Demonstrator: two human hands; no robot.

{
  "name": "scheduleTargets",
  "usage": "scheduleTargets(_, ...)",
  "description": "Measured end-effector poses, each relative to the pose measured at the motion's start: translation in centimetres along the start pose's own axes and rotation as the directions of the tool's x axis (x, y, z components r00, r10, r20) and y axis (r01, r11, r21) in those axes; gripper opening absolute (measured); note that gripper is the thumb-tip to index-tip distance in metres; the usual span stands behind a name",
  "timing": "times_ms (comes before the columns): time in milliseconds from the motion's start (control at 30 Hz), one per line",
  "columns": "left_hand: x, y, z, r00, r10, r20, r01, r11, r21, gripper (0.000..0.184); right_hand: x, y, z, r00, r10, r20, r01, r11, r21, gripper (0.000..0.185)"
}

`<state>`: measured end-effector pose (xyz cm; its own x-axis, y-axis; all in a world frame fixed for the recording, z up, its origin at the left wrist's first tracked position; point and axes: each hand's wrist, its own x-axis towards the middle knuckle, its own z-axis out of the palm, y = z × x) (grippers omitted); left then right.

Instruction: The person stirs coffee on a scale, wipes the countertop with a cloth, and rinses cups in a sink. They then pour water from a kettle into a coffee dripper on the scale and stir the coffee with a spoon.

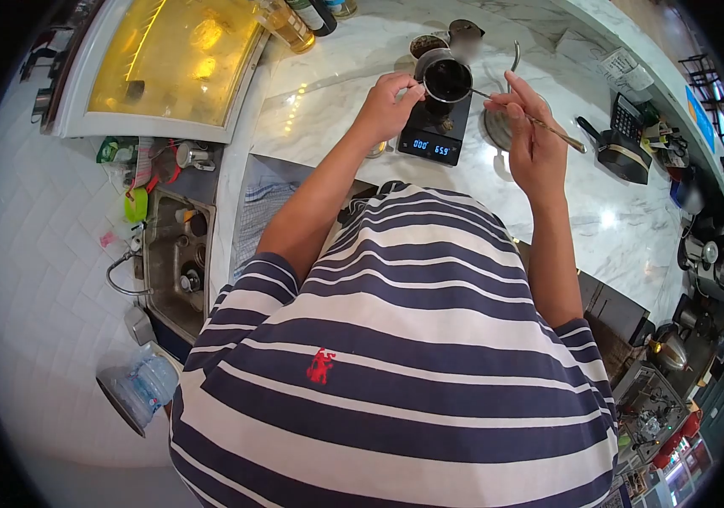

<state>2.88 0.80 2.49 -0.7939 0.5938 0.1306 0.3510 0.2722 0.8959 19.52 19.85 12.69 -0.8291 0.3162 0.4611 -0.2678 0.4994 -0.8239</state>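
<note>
A small metal cup with dark contents is over the black digital scale, whose blue digits are lit. My left hand has its fingers pinched at the cup's left side. In my right hand is a long thin spoon, held between thumb and fingers. One end of the spoon reaches to the cup's right rim; the other points out to the right. Just behind the right hand stands a round metal object with a curved stem, partly hidden by that hand.
Beyond the cup are an open container of dark grounds and another dark container. Bottles stand at the back left beside a yellow-lit cabinet. A calculator lies right. A sink is at the left.
</note>
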Motion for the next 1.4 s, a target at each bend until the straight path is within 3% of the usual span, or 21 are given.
scheduleTargets(67,0.0,0.0,-0.1,1.0,-0.02,0.001,0.02,1.0,0.006,0.027,-0.2,0.0,0.1,0.998,-0.059,-0.025,0.059,0.998,0.002,0.037)
scheduleTargets(167,0.1,0.9,-0.5,0.999,-0.044,0.022,0.043,0.998,0.041,0.028,0.2,0.5,-0.1,0.956,-0.294,-0.016,0.283,0.932,-0.227,0.037)
scheduleTargets(267,0.5,0.1,-0.8,0.997,-0.035,0.062,0.028,0.993,0.114,0.03,0.1,1.0,0.0,0.971,-0.237,-0.027,0.225,0.948,-0.227,0.035)
scheduleTargets(367,0.6,-0.3,-0.8,0.999,-0.008,0.047,0.002,0.992,0.123,0.03,-0.3,0.9,-0.1,0.996,-0.07,-0.056,0.065,0.995,-0.081,0.033)
scheduleTargets(667,0.2,-0.2,-0.2,1.0,-0.006,-0.021,0.007,0.999,0.034,0.027,-1.1,1.9,0.0,0.994,0.024,-0.109,-0.012,0.994,0.107,0.03)
scheduleTargets(767,0.1,-0.6,0.1,0.999,-0.016,-0.03,0.017,0.999,0.034,0.027,-1.3,2.2,0.1,0.977,0.131,-0.168,-0.095,0.974,0.207,0.031)
scheduleTargets(1000,0.1,-0.9,0.1,0.999,-0.04,-0.005,0.04,0.996,0.075,0.027,-2.1,3.9,0.7,0.95,0.211,-0.231,-0.13,0.938,0.323,0.03)
scheduleTargets(1167,0.0,-0.6,0.5,0.998,-0.07,0.001,0.07,0.998,-0.01,0.03,-2.5,4.1,1.2,0.95,0.203,-0.236,-0.11,0.928,0.355,0.029)
scheduleTargets(1400,0.1,0.2,0.3,0.997,-0.062,0.051,0.061,0.998,0.023,0.03,-2.5,4.8,1.2,0.924,0.29,-0.252,-0.115,0.835,0.537,0.028)
